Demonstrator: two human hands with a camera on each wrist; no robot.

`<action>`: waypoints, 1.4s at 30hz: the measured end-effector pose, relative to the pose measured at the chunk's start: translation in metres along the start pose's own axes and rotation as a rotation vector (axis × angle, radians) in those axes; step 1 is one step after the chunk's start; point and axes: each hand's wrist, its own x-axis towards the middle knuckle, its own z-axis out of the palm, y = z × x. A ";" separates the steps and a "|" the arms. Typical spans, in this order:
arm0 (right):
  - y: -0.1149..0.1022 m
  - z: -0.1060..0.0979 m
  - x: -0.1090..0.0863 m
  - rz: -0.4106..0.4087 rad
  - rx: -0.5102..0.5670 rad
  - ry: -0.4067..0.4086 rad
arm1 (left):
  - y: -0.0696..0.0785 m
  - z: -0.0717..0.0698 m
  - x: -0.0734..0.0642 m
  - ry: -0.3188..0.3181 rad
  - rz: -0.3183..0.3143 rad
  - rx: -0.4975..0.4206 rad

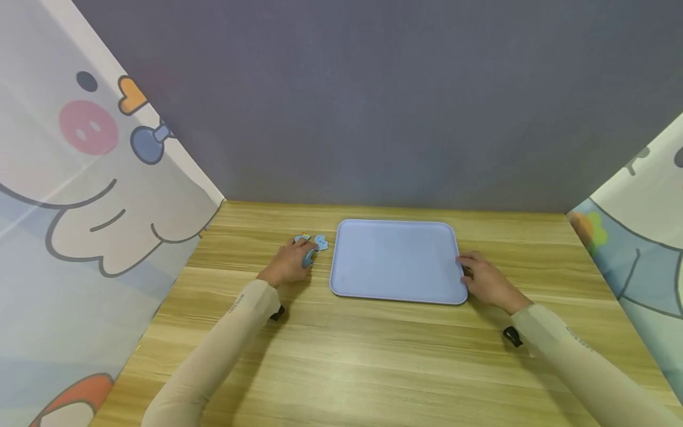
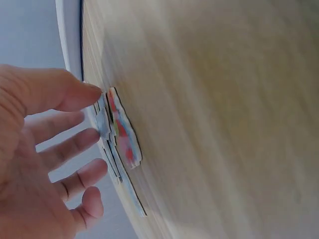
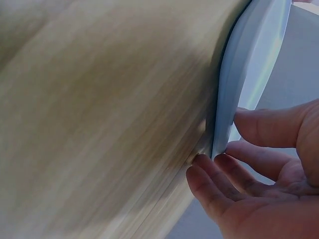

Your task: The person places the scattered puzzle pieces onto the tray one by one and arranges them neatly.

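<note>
My left hand (image 1: 290, 262) reaches over a few flat, blue printed pieces left of the tray. One blue piece (image 1: 308, 258) shows between its thumb and fingers. In the left wrist view the thumb tip is right at the edge of the pieces, beside a red-and-blue piece (image 2: 127, 134), and the other fingers are loosely bent and spread. A pale blue rectangular tray (image 1: 397, 261) lies flat on the table. At its right edge, my right hand (image 1: 484, 281) grips the rim, thumb on top and fingertips low against the side.
Two more blue pieces lie just beyond the left hand, one of them a light blue piece (image 1: 321, 242) near the tray. The wood-grain table (image 1: 341, 362) meets a grey wall (image 1: 373, 107) at the back. Cartoon-printed panels (image 1: 107, 196) stand at both sides.
</note>
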 end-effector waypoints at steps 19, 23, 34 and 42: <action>0.002 0.000 -0.001 -0.009 -0.009 -0.002 | -0.004 0.002 -0.003 -0.039 0.005 -0.004; 0.004 0.001 -0.001 -0.005 -0.006 -0.006 | -0.005 0.002 -0.004 -0.040 0.000 -0.011; 0.003 0.001 -0.001 0.014 0.003 -0.013 | -0.005 0.004 -0.003 0.010 -0.025 -0.006; 0.001 0.000 -0.001 0.012 0.011 -0.003 | -0.004 0.002 -0.002 0.024 -0.016 -0.005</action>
